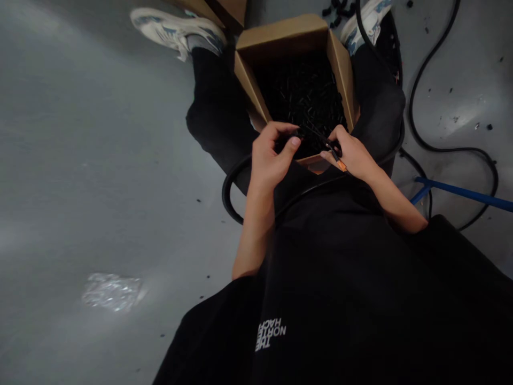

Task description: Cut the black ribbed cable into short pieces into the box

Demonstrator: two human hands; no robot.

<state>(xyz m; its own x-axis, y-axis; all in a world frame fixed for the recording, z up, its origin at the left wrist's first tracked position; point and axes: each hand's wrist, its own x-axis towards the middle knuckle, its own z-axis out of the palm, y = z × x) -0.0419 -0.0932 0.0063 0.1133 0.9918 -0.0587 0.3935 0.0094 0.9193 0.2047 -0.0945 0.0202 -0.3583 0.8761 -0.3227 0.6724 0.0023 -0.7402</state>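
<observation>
Tightly pinched, the black cable (236, 174) runs through the left fingers (280, 140).

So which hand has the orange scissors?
The right hand holds the orange-handled scissors; the left hand grips the black cable instead.

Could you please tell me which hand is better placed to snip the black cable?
Probably the right hand: it holds the orange-handled scissors with their blades by the black cable, while the left hand only grips that cable above the cardboard box.
</observation>
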